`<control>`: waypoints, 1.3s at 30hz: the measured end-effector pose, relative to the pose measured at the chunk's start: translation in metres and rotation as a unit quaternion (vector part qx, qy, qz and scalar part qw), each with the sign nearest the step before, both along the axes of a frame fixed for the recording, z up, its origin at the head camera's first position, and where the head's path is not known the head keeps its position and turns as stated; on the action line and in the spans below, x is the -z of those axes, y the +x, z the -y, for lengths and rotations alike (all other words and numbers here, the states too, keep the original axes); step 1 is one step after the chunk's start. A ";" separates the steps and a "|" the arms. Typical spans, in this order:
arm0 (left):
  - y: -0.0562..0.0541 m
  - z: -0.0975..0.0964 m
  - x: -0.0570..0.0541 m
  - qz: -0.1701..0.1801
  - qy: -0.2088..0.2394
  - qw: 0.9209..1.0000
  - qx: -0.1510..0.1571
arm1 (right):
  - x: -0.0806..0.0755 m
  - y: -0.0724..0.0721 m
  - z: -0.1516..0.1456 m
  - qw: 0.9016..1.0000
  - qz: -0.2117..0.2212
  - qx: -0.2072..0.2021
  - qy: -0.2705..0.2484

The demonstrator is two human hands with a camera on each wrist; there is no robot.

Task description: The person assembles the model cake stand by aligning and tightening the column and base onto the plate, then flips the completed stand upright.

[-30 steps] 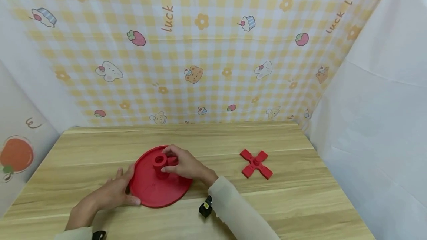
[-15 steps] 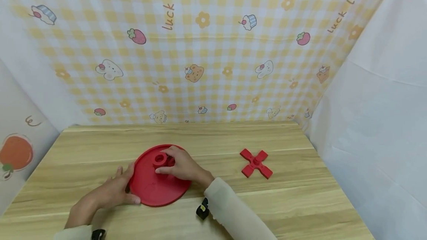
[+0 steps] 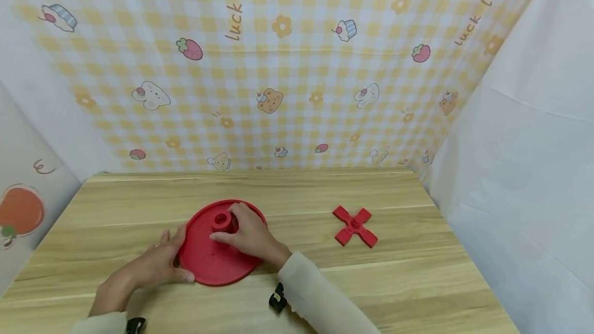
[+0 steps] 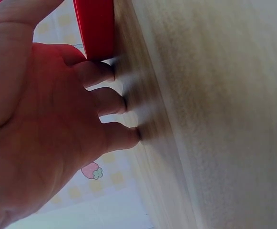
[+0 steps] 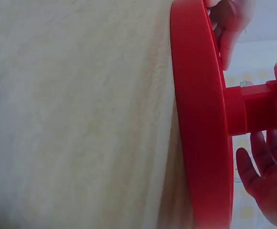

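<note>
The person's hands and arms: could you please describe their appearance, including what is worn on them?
The left hand and right hand wear no visible gloves. The left sleeve and right sleeve are plain cream. A small black piece shows by the left cuff; another black piece, with a small yellowish mark, shows by the right.

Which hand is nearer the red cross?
Right: the right hand grips the red post, left of the red cross; the left hand is farther left, at the red disc.
</note>
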State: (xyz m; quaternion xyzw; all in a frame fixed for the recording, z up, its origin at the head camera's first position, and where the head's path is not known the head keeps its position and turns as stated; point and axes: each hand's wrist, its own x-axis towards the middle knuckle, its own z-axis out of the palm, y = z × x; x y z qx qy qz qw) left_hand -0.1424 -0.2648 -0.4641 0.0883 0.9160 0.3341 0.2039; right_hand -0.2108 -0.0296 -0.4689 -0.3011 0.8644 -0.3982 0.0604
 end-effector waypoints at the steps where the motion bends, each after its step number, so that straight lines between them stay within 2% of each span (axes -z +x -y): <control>1: 0.000 0.000 0.000 0.001 -0.001 1.000 0.000 | 0.000 0.000 0.000 1.000 -0.003 0.000 0.004; 5: -0.001 0.000 0.003 0.004 -0.002 1.000 0.001 | -0.002 -0.001 -0.003 1.000 0.008 -0.005 0.010; 8: 0.000 0.002 0.004 0.004 -0.002 1.000 0.000 | -0.004 -0.003 -0.005 0.998 0.047 -0.025 -0.020; 13: 0.000 0.003 0.003 0.003 -0.001 1.000 -0.001 | -0.006 -0.006 -0.007 0.988 0.123 -0.056 -0.071; 16: -0.001 0.003 0.003 0.005 0.000 1.000 -0.001 | -0.006 -0.007 -0.006 0.987 0.137 -0.054 -0.071; 24: -0.001 0.001 0.004 0.000 -0.006 1.000 0.002 | -0.003 -0.007 -0.004 0.994 0.098 -0.032 -0.040; 31: -0.001 0.000 0.004 0.000 -0.001 1.000 0.003 | 0.000 -0.006 -0.002 0.999 0.023 -0.034 -0.016; 39: -0.001 0.000 0.003 -0.001 0.000 1.000 0.001 | 0.001 0.003 0.000 0.999 -0.032 -0.015 -0.010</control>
